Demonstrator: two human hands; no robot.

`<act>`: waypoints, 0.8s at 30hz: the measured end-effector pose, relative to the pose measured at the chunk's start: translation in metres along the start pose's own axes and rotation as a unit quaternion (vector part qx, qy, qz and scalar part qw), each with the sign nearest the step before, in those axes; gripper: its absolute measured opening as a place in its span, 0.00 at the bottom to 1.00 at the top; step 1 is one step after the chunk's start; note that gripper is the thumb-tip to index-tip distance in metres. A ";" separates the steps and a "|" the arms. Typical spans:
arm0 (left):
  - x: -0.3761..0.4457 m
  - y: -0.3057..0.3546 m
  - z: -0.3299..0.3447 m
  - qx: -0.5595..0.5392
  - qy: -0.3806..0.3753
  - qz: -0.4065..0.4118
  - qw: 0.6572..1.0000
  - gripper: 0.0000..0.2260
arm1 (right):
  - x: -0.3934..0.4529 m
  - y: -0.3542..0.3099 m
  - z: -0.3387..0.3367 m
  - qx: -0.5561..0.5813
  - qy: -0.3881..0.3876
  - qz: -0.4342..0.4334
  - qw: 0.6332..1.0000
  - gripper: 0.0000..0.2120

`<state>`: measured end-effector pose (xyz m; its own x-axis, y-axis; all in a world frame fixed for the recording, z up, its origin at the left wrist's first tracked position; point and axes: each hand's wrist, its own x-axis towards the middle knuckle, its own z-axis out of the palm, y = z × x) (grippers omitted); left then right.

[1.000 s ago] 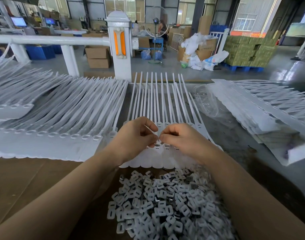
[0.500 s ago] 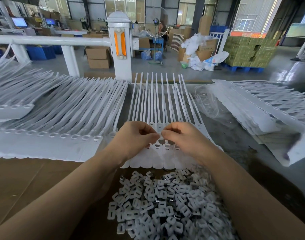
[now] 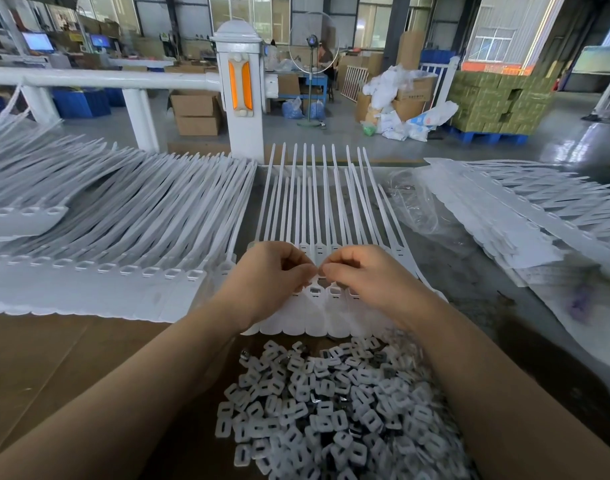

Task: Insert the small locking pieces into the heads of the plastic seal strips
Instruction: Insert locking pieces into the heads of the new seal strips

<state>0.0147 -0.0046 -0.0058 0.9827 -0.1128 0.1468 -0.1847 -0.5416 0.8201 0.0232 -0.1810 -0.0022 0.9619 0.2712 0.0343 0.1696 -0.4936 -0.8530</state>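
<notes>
- Row of white plastic seal strips [image 3: 326, 216] lies flat on the surface, square heads toward the person, long thin tails fanned away toward the white post with the orange reflector [image 3: 239, 88].
- Loose heap of small white rectangular locking pieces [image 3: 327, 403], each slotted, some showing metal, sits on the near side of that row, between the forearms, on brown cardboard [image 3: 47, 362].
- Handling, my read: strips are light and bendy in the tail, stiffer at the head, so hold at the head and not the tail. Locking pieces are tiny, light, smooth, easy to fumble or flip; pinch by the edges, slot aligned to the head socket.
- Left hand [image 3: 265, 275]: fingers curled in, thumb and forefinger pinched tight over a head mid-row. Looks like it holds a small white piece or the head itself; can't tell which.
- Right hand [image 3: 369, 275]: same narrow pinch, fingertips meeting the left's over the same head. What's between them is too small to make out.
- Heads just near-side of the fingertips show rectangular slots; whether those are filled I can't tell.
- Left of the central row: a big overlapping batch of white seal strips [image 3: 116, 230]. Right of it: another stack [image 3: 525, 209], plus crumpled clear plastic wrap [image 3: 414, 202].
</notes>
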 end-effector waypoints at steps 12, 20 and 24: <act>0.001 0.004 0.016 0.149 -0.014 -0.015 0.989 0.06 | 0.001 0.003 0.000 0.005 0.016 0.018 1.000 0.08; 0.002 0.002 0.017 0.183 -0.009 -0.015 0.983 0.07 | 0.002 0.002 0.001 0.007 0.012 0.024 1.000 0.07; 0.001 -0.001 0.015 0.209 0.000 0.013 0.978 0.06 | 0.001 0.002 0.001 0.007 0.010 0.027 1.000 0.07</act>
<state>0.0155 -0.0162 -0.0144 0.9776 -0.1313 0.1645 -0.1989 -0.8313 0.5190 0.0246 -0.1807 -0.0039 0.9736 0.2283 -0.0011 0.1150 -0.4945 -0.8615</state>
